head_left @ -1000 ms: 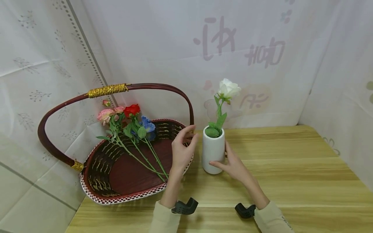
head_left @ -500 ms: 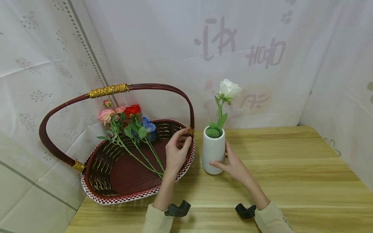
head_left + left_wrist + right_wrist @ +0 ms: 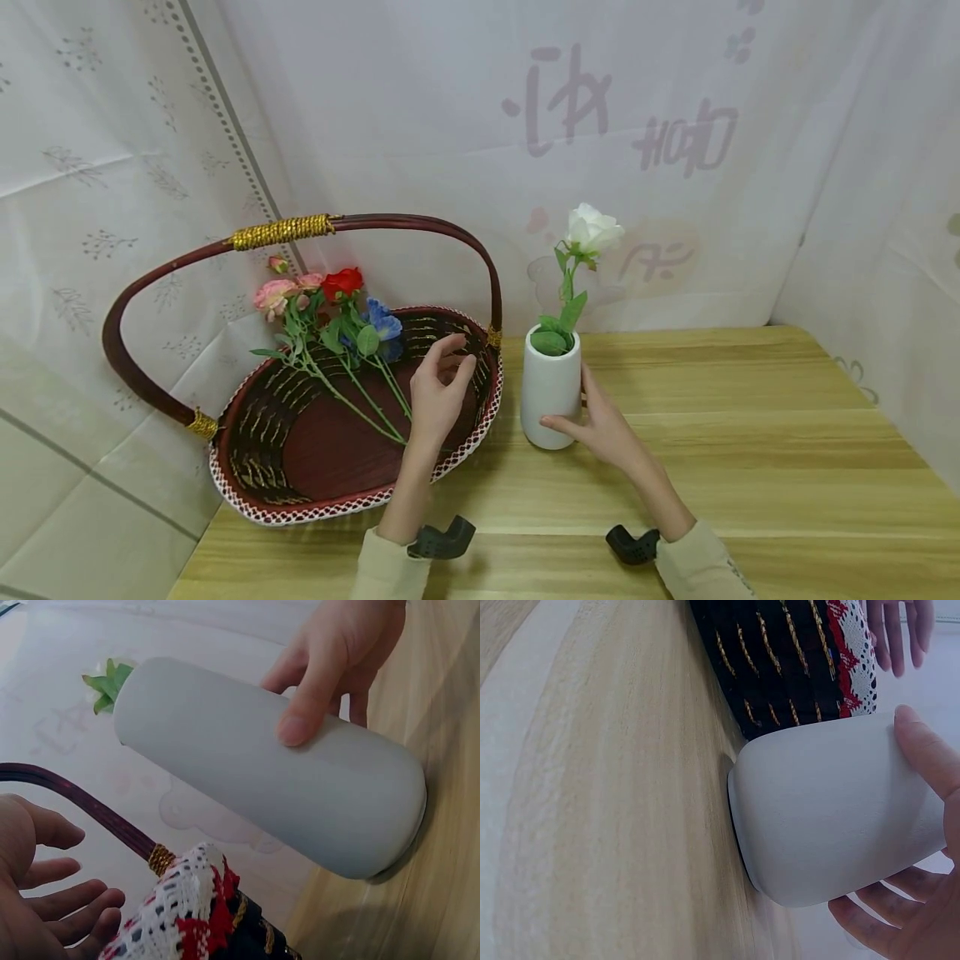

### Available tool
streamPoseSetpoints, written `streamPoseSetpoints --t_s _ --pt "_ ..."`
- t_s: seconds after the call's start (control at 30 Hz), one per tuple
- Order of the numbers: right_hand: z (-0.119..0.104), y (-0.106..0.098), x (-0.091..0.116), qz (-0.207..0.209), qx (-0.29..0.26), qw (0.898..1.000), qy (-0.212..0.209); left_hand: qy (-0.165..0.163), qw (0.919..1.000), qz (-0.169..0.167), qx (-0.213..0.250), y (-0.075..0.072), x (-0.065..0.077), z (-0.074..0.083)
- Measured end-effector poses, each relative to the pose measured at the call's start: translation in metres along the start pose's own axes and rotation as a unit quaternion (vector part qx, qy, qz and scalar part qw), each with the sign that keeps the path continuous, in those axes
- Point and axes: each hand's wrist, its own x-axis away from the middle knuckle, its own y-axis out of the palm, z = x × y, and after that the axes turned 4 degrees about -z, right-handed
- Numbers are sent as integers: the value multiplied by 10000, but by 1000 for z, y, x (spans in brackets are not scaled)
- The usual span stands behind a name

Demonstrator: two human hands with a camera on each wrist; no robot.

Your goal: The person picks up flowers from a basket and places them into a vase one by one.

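A white vase (image 3: 551,396) stands upright on the table with a white rose (image 3: 592,229) in it, its leaves showing at the mouth. My right hand (image 3: 603,425) holds the vase from the right side, thumb across the front and fingers behind. Over the right part of the dark red basket (image 3: 337,500) hovers my left hand (image 3: 437,396), fingers loosely bent and nothing in them. Inside the basket lie pink flowers (image 3: 275,296), a red rose (image 3: 342,284) and a blue flower (image 3: 382,321), their stems slanting towards my left hand. That hand partly hides the stem ends.
The basket's tall arched handle (image 3: 420,223) rises behind the flowers, wrapped in gold cord. White printed cloth (image 3: 675,75) hangs behind the wooden table (image 3: 750,433) and along both sides.
My left hand has moved left, away from the vase and over the basket. My right hand stays on the vase, and the vase has not moved.
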Motion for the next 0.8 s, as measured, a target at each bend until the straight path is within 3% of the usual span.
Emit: streamPoseSetpoints --t_s 0.17,0.47,0.63,0.8 --pt "1 0 0 -18 76 9999 87 -235 9996 -86 -104 -5 0 -2" --pt "-1 1 0 -10 11 10000 87 -353 9993 34 -89 -25 -1 -6" --pt "-16 -1 3 -46 6 9999 149 -528 9984 141 -157 -36 -2 1" --pt "1 1 0 -36 60 9999 116 -700 9973 191 -67 -46 -5 -4"
